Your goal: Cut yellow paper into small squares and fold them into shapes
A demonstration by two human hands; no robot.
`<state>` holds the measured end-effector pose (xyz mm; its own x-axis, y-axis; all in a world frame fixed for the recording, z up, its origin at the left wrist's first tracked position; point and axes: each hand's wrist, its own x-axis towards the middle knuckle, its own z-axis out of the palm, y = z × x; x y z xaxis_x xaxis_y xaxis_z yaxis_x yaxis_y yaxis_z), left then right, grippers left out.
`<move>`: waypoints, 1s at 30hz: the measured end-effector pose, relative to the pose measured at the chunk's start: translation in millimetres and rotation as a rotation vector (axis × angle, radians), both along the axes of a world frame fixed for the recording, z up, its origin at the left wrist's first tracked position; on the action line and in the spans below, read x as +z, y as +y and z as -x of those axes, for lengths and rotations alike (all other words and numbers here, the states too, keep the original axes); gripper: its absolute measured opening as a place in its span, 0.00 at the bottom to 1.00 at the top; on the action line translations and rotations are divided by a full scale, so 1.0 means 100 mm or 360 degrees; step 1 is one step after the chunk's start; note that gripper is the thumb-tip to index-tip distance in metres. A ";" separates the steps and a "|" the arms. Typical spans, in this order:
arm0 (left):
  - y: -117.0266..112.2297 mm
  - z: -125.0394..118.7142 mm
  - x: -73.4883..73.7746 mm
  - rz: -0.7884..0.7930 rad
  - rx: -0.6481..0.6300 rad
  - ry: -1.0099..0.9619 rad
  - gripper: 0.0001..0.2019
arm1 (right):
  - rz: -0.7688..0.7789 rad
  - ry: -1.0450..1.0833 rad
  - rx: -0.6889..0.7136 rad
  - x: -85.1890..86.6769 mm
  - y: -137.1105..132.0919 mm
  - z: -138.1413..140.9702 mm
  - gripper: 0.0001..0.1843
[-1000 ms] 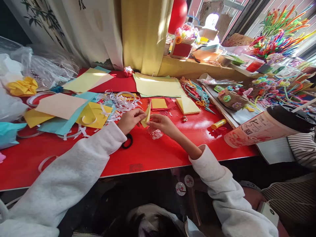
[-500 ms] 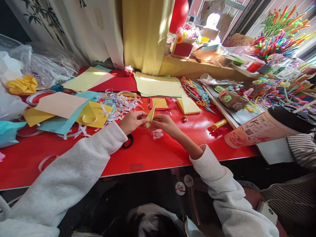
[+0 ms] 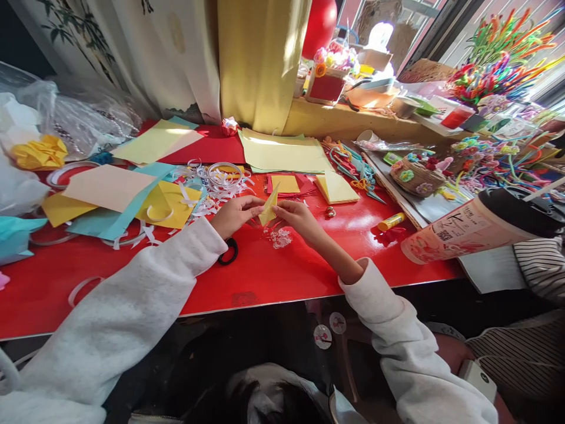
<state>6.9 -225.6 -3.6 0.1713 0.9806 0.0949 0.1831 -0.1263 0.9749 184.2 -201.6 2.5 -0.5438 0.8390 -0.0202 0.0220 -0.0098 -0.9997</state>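
Both of my hands meet over the red table [image 3: 273, 277], pinching a small folded piece of yellow paper [image 3: 268, 210] that points upward. My left hand [image 3: 236, 215] grips its left edge with closed fingers. My right hand [image 3: 296, 217] holds the right edge the same way. Just beyond them lie a yellow square on red paper [image 3: 285, 184] and a stack of pale yellow squares [image 3: 336, 188]. A black ring [image 3: 228, 252] lies by my left wrist.
Coloured sheets [image 3: 132, 188] and white paper scraps [image 3: 218, 185] cover the left side. A glue stick [image 3: 391, 222], a small basket [image 3: 417, 174], pipe cleaners [image 3: 498, 59] and a tilted paper cup [image 3: 459, 229] held by a person in a striped sleeve [image 3: 545, 268] are to the right.
The folded yellow paper has turned from leaning left to pointing up and right, and my hands have drawn closer together around it.
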 end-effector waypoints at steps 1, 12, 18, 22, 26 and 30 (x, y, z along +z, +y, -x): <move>0.00 0.00 0.00 -0.0039 0.0018 0.0016 0.19 | 0.0044 0.0029 -0.0008 0.01 -0.01 0.00 0.11; -0.11 -0.02 0.06 -0.0537 0.0178 0.0490 0.16 | 0.0180 0.0203 0.0003 0.03 -0.02 0.01 0.06; -0.09 -0.03 0.01 -0.0630 0.0238 0.0534 0.14 | 0.0265 0.0252 0.0014 0.02 -0.03 0.00 0.05; -0.10 -0.06 0.00 -0.0494 0.0174 0.0305 0.14 | 0.0303 0.0281 0.0029 0.03 -0.03 0.00 0.04; -0.08 -0.06 -0.03 -0.0423 0.0201 0.0173 0.13 | 0.0300 0.0310 0.0027 0.01 -0.03 0.00 0.05; -0.09 -0.06 -0.03 -0.0565 0.0321 0.0271 0.10 | 0.0259 0.0305 0.0034 -0.02 -0.02 0.01 0.07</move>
<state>13.3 -234.5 -6.5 0.0225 0.9077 0.4189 0.3927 -0.3934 0.8313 183.6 -203.8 0.1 -0.5680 0.8215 -0.0491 -0.1657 -0.1725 -0.9710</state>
